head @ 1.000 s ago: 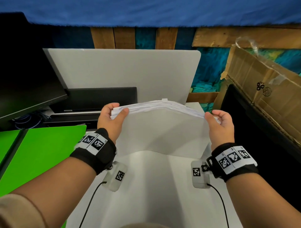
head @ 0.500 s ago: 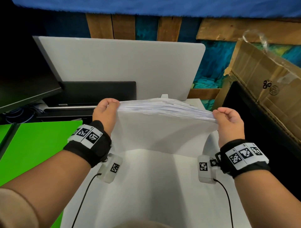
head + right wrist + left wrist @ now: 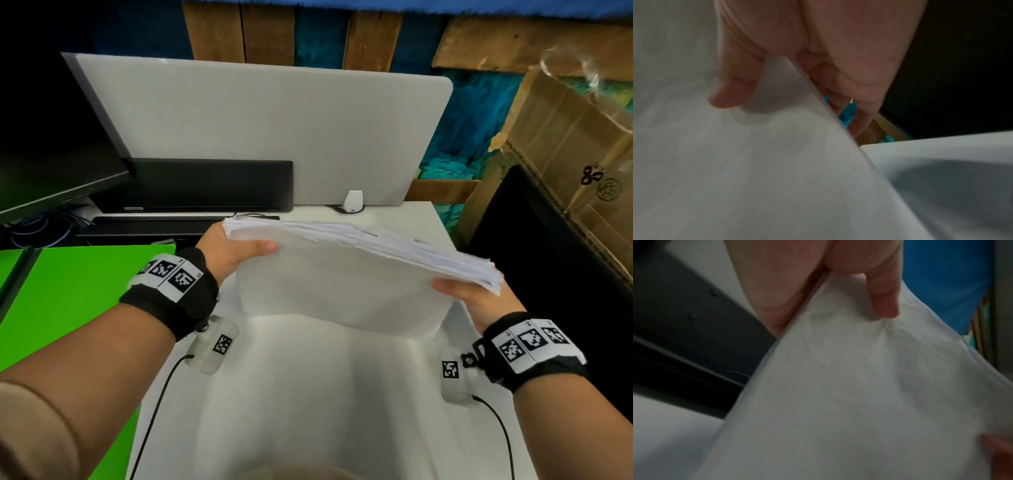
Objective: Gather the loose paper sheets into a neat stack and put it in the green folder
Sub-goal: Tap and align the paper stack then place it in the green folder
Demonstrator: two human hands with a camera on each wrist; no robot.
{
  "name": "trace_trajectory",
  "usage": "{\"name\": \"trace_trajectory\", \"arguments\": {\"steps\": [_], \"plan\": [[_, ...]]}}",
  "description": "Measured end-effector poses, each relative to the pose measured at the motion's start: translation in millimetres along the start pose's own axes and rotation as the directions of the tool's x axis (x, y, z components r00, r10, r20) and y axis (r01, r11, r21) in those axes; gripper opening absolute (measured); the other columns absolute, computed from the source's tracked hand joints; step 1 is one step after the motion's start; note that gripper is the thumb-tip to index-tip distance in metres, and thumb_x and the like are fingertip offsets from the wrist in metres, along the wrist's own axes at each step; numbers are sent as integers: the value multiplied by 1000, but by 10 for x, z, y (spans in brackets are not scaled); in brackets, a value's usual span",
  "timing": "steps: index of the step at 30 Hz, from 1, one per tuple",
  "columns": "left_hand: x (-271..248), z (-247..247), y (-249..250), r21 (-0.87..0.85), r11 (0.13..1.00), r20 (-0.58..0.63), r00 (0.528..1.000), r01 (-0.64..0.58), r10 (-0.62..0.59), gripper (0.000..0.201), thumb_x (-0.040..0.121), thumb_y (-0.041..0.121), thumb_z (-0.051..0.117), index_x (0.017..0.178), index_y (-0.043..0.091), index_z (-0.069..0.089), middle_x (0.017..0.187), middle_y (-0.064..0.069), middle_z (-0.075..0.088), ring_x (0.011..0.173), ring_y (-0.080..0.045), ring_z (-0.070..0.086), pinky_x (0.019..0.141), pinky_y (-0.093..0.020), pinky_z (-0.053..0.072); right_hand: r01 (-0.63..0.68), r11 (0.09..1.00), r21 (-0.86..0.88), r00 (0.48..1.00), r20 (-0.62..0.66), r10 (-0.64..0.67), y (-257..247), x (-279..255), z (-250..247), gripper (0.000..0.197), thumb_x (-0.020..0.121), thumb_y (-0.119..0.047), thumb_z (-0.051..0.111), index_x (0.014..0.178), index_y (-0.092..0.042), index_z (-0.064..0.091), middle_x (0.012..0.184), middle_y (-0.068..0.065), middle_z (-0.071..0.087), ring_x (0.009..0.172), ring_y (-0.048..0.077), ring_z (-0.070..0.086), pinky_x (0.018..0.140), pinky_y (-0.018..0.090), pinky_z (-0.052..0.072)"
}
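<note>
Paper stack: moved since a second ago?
Yes. The paper stack has tipped: its right end dropped away from the white divider panel, with the right hand lower than the left hand.

The stack [image 3: 359, 250] is held above the table [image 3: 308, 411], clear of it, its left end in the left hand [image 3: 229, 251] and its right end in the right hand [image 3: 479, 301]; the right end sits nearer and lower than the left. The folder [image 3: 75, 301] lies open on the left, beside the table. Far of the stack a screen [image 3: 267, 130] stands upright across the table's far edge, with a keyboard [image 3: 205, 185] leaning against it, apparently. A monitor [image 3: 51, 137] stands far left, and a carton [image 3: 565, 154] far right.
</note>
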State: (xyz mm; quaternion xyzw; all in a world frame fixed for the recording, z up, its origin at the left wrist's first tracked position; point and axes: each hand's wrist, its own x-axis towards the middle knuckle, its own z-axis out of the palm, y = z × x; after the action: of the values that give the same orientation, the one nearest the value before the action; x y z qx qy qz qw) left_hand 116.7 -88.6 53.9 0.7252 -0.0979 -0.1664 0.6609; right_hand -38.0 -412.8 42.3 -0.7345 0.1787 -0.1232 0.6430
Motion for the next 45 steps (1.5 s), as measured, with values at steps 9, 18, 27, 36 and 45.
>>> {"name": "trace_trajectory", "arguments": {"steps": [9, 18, 27, 36, 45], "plan": [[-542, 320, 128, 172, 934, -443, 822, -313, 357, 41, 67, 8, 78, 68, 31, 44, 62, 16, 54, 48, 10, 48, 49, -5, 38, 239, 967, 88, 897, -401, -186, -221, -373, 464, 32, 71, 2, 73, 79, -27, 63, 65, -18, 71, 64, -10, 65, 62, 9, 53], [-492, 224, -82, 47, 995, -384, 917, -93, 104, 34, 66, 7, 79, 74, 31, 56, 78, 7, 61, 71, -13, 57, 69, -29, 48, 94, 994, 62, 941, -330, -68, -140, -480, 448, 25, 72, 0, 74, 69, -22, 62, 70, -2, 63, 63, 3, 61, 67, 19, 51], [-420, 264, 122, -174, 983, -441, 897, -53, -30, 15, 82, 23, 60, 70, 30, 65, 78, 8, 61, 75, -9, 53, 66, -23, 40, 160, 976, 149, 897, -434, -81, -362, -433, 426, 15, 87, -16, 57, 74, -15, 62, 70, 0, 59, 49, -5, 57, 46, 10, 46], [-393, 214, 108, -126, 990, -415, 910, -69, 10, 12, 79, 26, 61, 73, 36, 65, 87, 9, 61, 81, -11, 53, 69, -23, 40, 89, 993, 75, 848, -529, -36, -350, -328, 433, 10, 87, -23, 58, 82, -17, 63, 73, -5, 58, 49, -12, 55, 44, 7, 43], [-473, 109, 146, 161, 961, -328, 906, -224, 267, 26, 82, 11, 62, 64, 30, 65, 92, 15, 69, 85, 7, 60, 82, -13, 43, 60, 996, 73, 854, -520, -13, -365, -346, 406, 23, 90, -26, 54, 100, -6, 61, 73, -3, 55, 47, -13, 54, 39, 4, 39]]}}
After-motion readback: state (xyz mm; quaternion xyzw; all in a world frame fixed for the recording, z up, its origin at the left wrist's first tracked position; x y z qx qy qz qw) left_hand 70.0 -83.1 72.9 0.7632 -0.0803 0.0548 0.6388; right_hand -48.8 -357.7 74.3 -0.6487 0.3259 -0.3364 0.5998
